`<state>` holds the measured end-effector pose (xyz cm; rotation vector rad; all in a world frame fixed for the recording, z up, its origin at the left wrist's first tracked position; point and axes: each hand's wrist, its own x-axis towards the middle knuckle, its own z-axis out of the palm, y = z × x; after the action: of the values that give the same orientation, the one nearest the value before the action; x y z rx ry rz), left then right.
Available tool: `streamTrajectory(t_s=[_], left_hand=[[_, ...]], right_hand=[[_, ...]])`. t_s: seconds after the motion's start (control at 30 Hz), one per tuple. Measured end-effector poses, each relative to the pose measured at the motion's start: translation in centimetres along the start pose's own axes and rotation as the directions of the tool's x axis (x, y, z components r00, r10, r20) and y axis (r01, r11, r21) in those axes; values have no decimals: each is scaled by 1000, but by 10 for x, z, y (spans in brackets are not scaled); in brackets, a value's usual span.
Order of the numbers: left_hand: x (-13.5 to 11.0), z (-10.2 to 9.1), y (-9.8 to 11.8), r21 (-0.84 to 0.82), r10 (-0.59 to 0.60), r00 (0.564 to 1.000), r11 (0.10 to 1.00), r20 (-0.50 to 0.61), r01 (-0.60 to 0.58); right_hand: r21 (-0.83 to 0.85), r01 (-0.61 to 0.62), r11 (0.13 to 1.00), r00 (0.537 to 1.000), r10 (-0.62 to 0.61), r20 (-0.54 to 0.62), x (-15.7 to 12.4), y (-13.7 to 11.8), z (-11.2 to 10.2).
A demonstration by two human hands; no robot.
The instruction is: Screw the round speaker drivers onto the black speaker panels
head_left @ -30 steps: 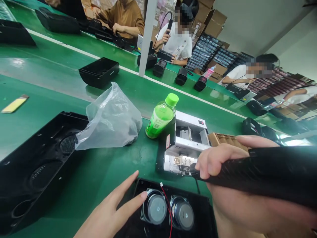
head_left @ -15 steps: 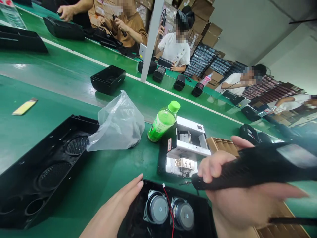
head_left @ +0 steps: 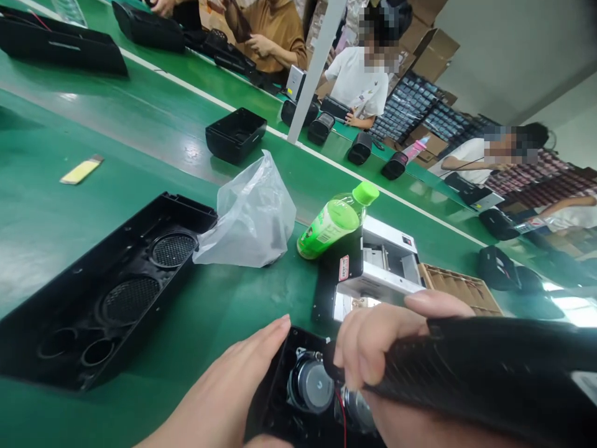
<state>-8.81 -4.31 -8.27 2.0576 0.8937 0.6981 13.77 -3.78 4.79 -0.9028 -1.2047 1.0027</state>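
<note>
My right hand (head_left: 377,345) is wrapped round a black electric screwdriver (head_left: 485,367). Its nose is over the top of a black speaker housing (head_left: 275,395); the bit's tip is hidden behind the tool and my fingers. Along the left wall of that housing lie the fingers of my left hand (head_left: 224,389), with the thumb at the near side, gripping it. Inside the housing are two round speaker drivers, the left driver (head_left: 317,387) in plain sight and the right driver (head_left: 358,410) partly covered by my right hand. A red wire (head_left: 343,410) runs between them.
To the left lies a larger black speaker shell (head_left: 84,286), touching a plastic bag (head_left: 249,218). A green-capped bottle (head_left: 333,221) leans by a white-and-black machine (head_left: 382,274), with a cardboard tray (head_left: 459,286) beyond. Across the green bench (head_left: 153,155), several people handle black speakers.
My right hand has brought the screwdriver left, from beside the housing to over the drivers. My left hand stays on the housing. The whole view has shifted slightly.
</note>
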Motion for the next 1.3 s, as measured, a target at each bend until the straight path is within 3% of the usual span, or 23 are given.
streamTrajectory(t_s=[0.17,0.43,0.63,0.9,1.3], left_hand=[[0,-1,4,13,-25,999,1000,30,25],[0,7,-2,31,-30,999,999,13,30],[2,1,7,56,-83,994,995,70,79],[2,1,6,28,-90,993,996,70,88],[0,6,6,-71,-122,992,990,32,124]], right_hand=[[-7,100,995,995,-100,1,1,10,-3],[3,58,998,996,-58,-62,6,17,1],[8,70,998,998,-70,6,5,20,-3],[44,45,998,999,-45,-8,7,24,0],[-1,208,978,975,-208,-81,3,44,18]])
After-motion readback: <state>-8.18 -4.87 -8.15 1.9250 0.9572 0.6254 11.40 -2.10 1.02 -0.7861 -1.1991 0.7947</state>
